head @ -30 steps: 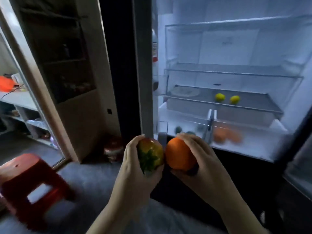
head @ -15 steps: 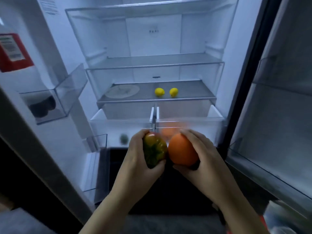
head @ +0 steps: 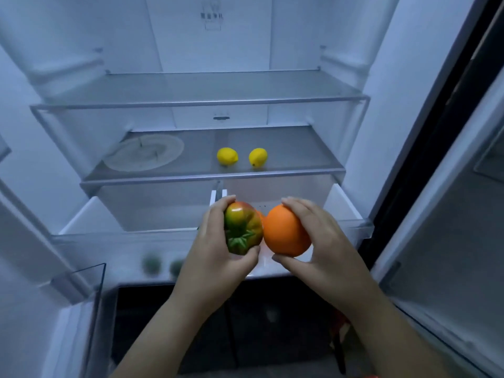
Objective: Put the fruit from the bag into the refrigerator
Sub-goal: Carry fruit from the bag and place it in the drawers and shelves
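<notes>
Refrigerator [head: 395, 77] interior, doors open: your left hand [head: 215, 255] grips a red-green tomato [head: 242, 230]; your right hand [head: 321, 249] grips an orange [head: 286, 233]; the two touch.

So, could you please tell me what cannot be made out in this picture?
Head view only:
- Two green lumps in the left drawer: blurred by its frosted front.
- Right drawer contents: hidden behind the left hand with the tomato and the right hand with the orange.
- Back-wall label: too small to read.
- The bag: outside the frame.
</notes>
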{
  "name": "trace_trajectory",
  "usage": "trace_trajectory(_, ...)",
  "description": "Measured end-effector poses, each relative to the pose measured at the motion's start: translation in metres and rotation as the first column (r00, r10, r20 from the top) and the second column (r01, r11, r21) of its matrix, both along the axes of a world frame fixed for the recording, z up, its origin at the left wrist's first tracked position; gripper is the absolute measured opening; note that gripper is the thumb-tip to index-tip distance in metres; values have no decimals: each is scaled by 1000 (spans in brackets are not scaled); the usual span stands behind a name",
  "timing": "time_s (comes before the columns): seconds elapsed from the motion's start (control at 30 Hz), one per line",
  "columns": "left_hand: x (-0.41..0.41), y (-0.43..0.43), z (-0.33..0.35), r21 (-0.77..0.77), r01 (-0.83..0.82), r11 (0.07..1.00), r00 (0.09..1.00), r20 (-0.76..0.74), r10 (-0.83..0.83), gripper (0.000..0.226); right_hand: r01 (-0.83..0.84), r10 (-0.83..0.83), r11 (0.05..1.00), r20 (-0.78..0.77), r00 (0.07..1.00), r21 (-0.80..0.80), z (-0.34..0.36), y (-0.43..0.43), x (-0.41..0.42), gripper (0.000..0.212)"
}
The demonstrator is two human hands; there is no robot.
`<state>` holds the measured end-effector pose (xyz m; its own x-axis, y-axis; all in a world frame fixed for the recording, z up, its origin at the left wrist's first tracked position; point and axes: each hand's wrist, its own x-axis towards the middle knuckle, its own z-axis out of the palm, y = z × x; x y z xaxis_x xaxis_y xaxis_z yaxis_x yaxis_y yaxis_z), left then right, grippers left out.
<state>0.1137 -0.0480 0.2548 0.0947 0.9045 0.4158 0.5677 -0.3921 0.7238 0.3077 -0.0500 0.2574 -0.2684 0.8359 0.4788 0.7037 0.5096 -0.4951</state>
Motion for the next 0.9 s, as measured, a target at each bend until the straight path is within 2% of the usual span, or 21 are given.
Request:
trace_trajectory(0.27, 34, 74, -2, 16, -41, 999, 999, -14, 41, 74, -52, 52, 997, 12, 999, -64, -5, 89, 45, 79)
trace_trajectory(0.4, 43, 97, -1, 54, -72, 996, 997, 0, 72, 71, 2, 4, 992, 50, 999, -127, -15, 125, 64, 79)
trace_trajectory(0.57, 48, 126, 17, 114, -49, 992, 998, -24, 52, 70, 46, -13, 960, 118, 993, -275, -40, 171, 72, 77)
trace_trajectory(0.67, 50, 142, 36, 146, -21, 989, 998, -50, 28, 72, 107, -7, 910, 242, 970, -401, -52, 203, 70, 75)
trace_trajectory(0.77, 51, 156, 51, 170, 18, 985, 997, -76, -5, 75, 241, 17, 834, 458, 889, -497, -65, 228, 62, 69)
trace_trajectory(0.83, 51, 165, 57, 178, 41, 983, 995, -92, -25, 75, 345, 106, 776, 648, 754, -528, -75, 238, 51, 60)
trace_trajectory(0.9, 52, 172, 62, 183, 61, 981, 993, -107, -42, 76, 403, 212, 745, 762, 613, -531, -89, 243, 41, 50)
